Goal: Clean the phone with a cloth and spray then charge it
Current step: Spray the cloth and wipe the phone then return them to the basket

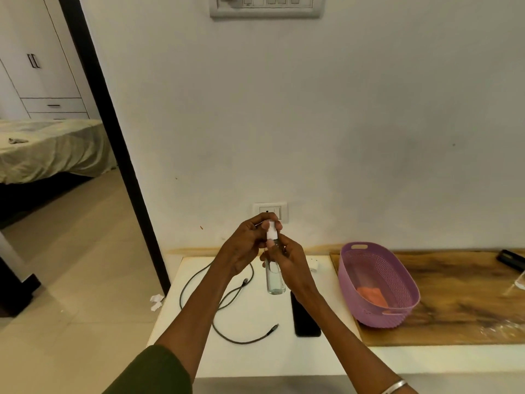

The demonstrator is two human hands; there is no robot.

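Counter (255, 362): white top in front of you, running against the wall, its left edge dropping to open floor beside the dark door frame. A wood-grain board (460, 302) covers its right part.

Basket (377, 285): purple, perforated, on the board's left end, just right of the phone. The orange cloth (372, 297) lies inside it, not yet taken out.

Cable (227, 308): grey, looped loose on the counter's left half, one plug end free near the phone, connected to nothing that shows.

Phone (305, 317): black, flat on the counter, partly under your right forearm, unplugged.

Spray bottle (275, 275): clear, white nozzle, held upright above the counter between both hands, over the phone's far end.

Left hand (247, 243): fingers curled around the white nozzle top, pinching it.

Right hand (287, 260): wrapped around the bottle's upper body, closed on it.

Adapter (314, 265): small, white, behind your right hand, near the wall; the wall socket (271, 210) sits just above your hands.

Progress, as judged: early. You seem to be readying the nozzle; spraying, wiping and charging are all left.

Room: open counter lies near you, between cable and phone. Mind the left edge, the basket on the right, and the cable loops under your left arm.
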